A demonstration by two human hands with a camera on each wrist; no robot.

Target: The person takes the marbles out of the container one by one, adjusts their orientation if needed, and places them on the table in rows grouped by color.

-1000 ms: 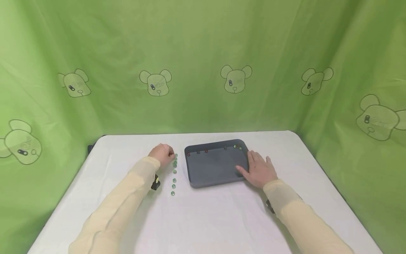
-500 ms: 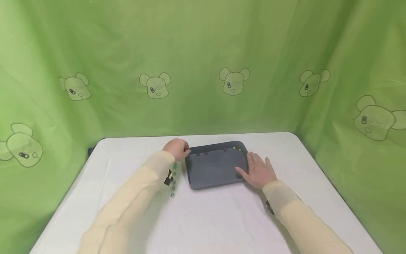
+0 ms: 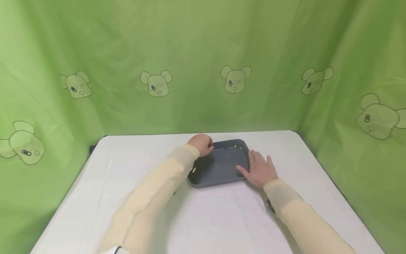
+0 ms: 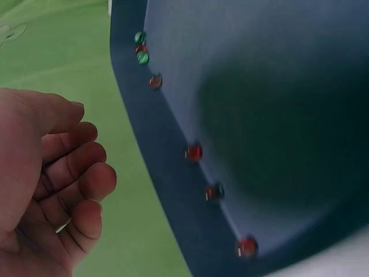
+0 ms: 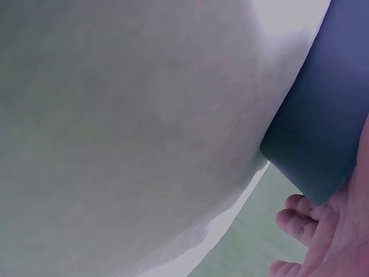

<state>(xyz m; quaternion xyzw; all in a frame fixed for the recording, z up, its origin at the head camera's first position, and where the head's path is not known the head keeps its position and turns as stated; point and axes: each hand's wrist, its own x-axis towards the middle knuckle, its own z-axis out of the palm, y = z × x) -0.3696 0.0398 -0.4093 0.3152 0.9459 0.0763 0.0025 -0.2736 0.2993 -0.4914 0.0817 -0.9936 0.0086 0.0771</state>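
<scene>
left hand (image 3: 201, 145) above tray (image 3: 222, 170) – fingers curled, right hand (image 3: 261, 170) (thumb spread) alongside

The tray (image 3: 222, 167) is set on the cloth-covered table (image 3: 228, 218). Along the tray's back wall, three marbles (image 4: 214, 192) are spread toward the left, another marble (image 4: 155, 81) is placed farther right, and a cluster of three (image 4: 142, 49) is gathered near the back-right corner. The left hand (image 3: 201, 144) is held over the left part of the back rim; the right hand (image 3: 260, 170) is laid against the right wall. A loose marble (image 3: 173, 193) is seen front-left of the tray. Behind it, a curtain (image 3: 193, 113) is hung.
</scene>
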